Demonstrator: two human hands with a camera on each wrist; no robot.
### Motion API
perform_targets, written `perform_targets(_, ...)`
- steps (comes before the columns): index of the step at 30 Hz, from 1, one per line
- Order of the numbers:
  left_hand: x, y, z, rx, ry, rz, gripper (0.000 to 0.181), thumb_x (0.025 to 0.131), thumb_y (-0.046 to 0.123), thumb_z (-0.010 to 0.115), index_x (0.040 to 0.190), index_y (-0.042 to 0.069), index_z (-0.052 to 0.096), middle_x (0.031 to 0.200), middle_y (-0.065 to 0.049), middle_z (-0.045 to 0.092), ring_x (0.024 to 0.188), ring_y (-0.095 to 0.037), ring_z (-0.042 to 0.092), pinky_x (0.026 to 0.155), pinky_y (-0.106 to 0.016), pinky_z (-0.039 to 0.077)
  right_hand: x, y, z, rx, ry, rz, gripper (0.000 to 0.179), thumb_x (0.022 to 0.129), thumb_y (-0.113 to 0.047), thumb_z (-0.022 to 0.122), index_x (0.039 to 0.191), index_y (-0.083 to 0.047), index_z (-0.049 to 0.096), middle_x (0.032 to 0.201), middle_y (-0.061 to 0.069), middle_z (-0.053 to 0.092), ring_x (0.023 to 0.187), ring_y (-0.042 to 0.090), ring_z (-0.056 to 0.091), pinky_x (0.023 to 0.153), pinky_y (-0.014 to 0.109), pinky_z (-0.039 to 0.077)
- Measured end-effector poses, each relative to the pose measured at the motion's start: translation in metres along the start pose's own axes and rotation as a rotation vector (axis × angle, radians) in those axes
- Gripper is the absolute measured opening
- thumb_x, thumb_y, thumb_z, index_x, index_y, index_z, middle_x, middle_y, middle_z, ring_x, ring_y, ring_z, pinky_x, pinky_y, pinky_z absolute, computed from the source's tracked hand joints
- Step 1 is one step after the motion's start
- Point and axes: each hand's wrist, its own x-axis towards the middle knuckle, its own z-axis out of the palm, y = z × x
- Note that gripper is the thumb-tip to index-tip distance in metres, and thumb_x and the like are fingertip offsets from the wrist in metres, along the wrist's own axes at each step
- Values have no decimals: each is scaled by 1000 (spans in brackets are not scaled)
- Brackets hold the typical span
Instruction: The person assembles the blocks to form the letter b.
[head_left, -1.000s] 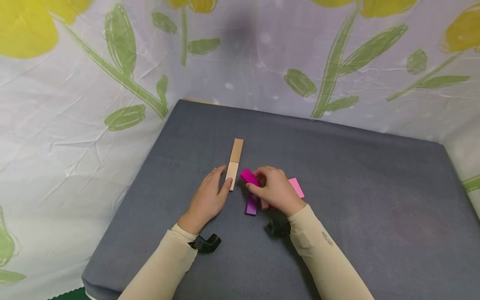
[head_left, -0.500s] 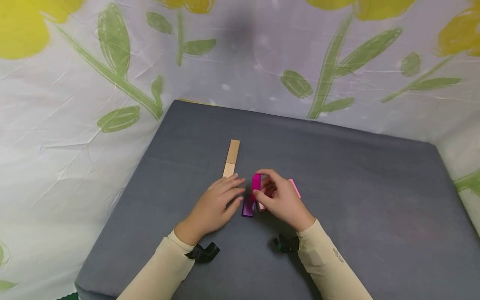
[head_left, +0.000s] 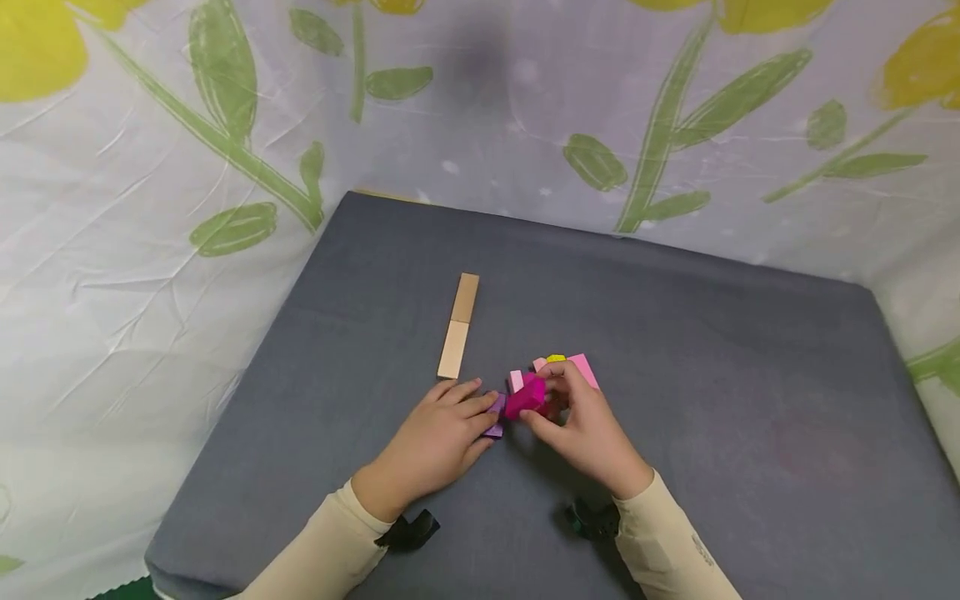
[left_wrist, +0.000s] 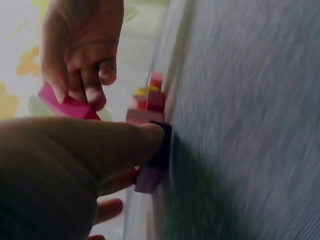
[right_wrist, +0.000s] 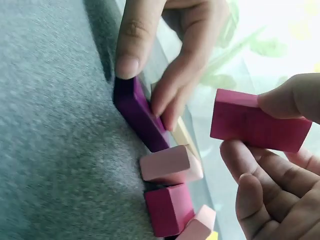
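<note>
My right hand [head_left: 588, 425] holds a magenta wooden block [right_wrist: 255, 122] between thumb and fingers, raised over the table. A purple block [right_wrist: 142, 117] lies flat on the grey cloth. My left hand [head_left: 431, 446] pinches it, thumb on one side and fingers on the other, covering much of it in the head view. Close beside the purple block, towards the right hand, is a small group: a pale pink block [right_wrist: 167, 165], a second magenta block [right_wrist: 170, 210] and a yellow piece [head_left: 556, 358]. The right hand partly hides this group in the head view.
Two natural wood blocks lie end to end beyond the left hand, a darker one [head_left: 465, 298] behind a lighter one [head_left: 453, 350]. A bright pink block [head_left: 583, 370] lies at the group's far right. The grey-covered table [head_left: 712, 400] meets a flower-printed curtain [head_left: 510, 125].
My left hand has left the lighter wood block, moved right and taken hold of the purple block. The right hand has shifted right and nearer with the magenta block, turning it and uncovering the group.
</note>
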Motion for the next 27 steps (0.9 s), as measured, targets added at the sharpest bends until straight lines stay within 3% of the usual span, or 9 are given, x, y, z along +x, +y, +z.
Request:
perform_targets(5, -12, 8, -2, -3, 12, -20, 29, 94, 36, 80, 117, 18, 82, 134, 2, 72, 102, -17, 64, 83, -34, 46, -7, -1, 1, 41, -19, -5, 53, 89, -2, 83, 132, -8, 53, 97, 1, 72, 75, 15, 64, 69, 28, 54)
perform_targets(7, -20, 8, -2, -21, 14, -29, 30, 94, 35, 80, 117, 17, 82, 134, 2, 72, 97, -17, 64, 78, -33, 45, -8, -2, 2, 37, -36, -16, 58, 89, -2, 82, 138, -8, 52, 97, 1, 72, 76, 14, 65, 70, 28, 55)
perform_targets(13, -47, 5, -3, -71, 72, -18, 34, 91, 30, 83, 121, 14, 80, 133, 0, 73, 92, -17, 65, 80, -34, 51, -10, -11, 7, 21, -121, -44, 50, 91, -2, 80, 137, -7, 60, 104, 0, 73, 77, 9, 67, 69, 28, 57)
perform_targets(19, -66, 0, -5, -110, 120, -57, 32, 88, 26, 85, 118, 14, 81, 133, -1, 73, 88, -15, 63, 83, -36, 53, -5, -16, 24, 160, -208, 10, 48, 94, -1, 76, 139, -3, 58, 114, 8, 70, 82, 21, 69, 74, 27, 57)
perform_targets(22, -72, -2, -6, -89, 128, -61, 31, 88, 26, 85, 116, 15, 82, 133, 0, 73, 87, -15, 62, 80, -35, 52, -2, -15, 35, 224, -233, 37, 47, 96, 1, 74, 139, 0, 57, 111, 11, 69, 81, 27, 67, 73, 26, 56)
perform_targets(27, -83, -9, -9, -20, 165, -43, 31, 88, 27, 85, 117, 17, 82, 133, 2, 73, 81, -14, 58, 73, -33, 51, 6, -14, 52, 276, -229, 123, 45, 99, -7, 73, 140, 0, 56, 103, 11, 67, 77, 23, 64, 70, 26, 54)
